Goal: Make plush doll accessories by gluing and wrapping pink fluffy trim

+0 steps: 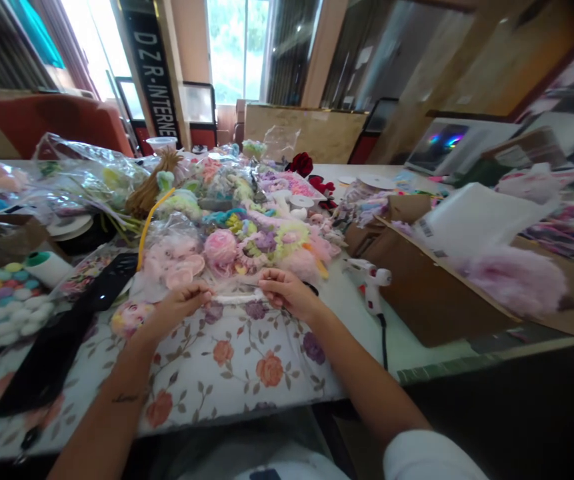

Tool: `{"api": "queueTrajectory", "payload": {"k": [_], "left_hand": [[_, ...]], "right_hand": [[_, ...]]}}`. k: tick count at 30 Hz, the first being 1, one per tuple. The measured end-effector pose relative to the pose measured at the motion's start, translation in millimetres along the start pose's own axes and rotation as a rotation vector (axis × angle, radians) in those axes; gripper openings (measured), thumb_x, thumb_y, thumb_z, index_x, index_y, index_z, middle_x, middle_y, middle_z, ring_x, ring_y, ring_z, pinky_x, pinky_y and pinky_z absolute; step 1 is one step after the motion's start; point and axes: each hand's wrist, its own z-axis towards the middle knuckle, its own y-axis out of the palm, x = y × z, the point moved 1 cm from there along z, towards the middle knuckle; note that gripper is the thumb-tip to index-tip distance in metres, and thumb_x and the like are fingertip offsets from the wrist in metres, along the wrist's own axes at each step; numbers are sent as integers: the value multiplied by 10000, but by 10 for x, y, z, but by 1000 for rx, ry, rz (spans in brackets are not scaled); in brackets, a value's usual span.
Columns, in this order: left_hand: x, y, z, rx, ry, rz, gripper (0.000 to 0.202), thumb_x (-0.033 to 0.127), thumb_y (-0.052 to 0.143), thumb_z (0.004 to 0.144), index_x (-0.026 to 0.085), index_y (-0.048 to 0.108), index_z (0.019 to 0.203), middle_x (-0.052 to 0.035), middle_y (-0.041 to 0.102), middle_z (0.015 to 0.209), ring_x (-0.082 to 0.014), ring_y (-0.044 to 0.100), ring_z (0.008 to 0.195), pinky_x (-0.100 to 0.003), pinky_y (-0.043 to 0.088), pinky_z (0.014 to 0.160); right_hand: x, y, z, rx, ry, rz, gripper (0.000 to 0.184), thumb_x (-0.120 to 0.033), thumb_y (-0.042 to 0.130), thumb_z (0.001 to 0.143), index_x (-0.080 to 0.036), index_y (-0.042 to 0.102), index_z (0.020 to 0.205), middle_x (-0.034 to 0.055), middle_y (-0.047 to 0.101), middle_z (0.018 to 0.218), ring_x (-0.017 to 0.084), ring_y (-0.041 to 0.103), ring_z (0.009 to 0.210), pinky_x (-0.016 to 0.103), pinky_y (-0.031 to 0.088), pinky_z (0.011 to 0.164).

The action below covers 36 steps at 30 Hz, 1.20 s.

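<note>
My left hand (183,301) and my right hand (285,291) are both closed in a pinch on the two ends of a thin white stick (239,299), held level just above the floral tablecloth (237,373). Right behind the stick lies a heap of fluffy pastel flowers (247,243) in pink, purple and yellow, some in clear bags. A white glue gun (371,280) rests to the right of my right hand, its black cord running toward the table's front edge.
An open cardboard box (417,287) with pink fluff (517,280) and a white sheet stands at the right. At the left are pastel pom-poms (1,300), a white spool (49,267), a long black object (67,333) and bags of supplies.
</note>
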Motion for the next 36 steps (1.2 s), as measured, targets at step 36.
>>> {"api": "queueTrajectory", "payload": {"k": [36], "left_hand": [[98, -206, 24, 243, 119, 387, 279, 425, 589, 792, 165, 656, 869, -19, 611, 735, -148, 534, 650, -249, 417, 591]], "right_hand": [[173, -232, 119, 358, -366, -1276, 140, -295, 606, 823, -179, 684, 809, 44, 686, 742, 185, 606, 694, 268, 406, 624]]}}
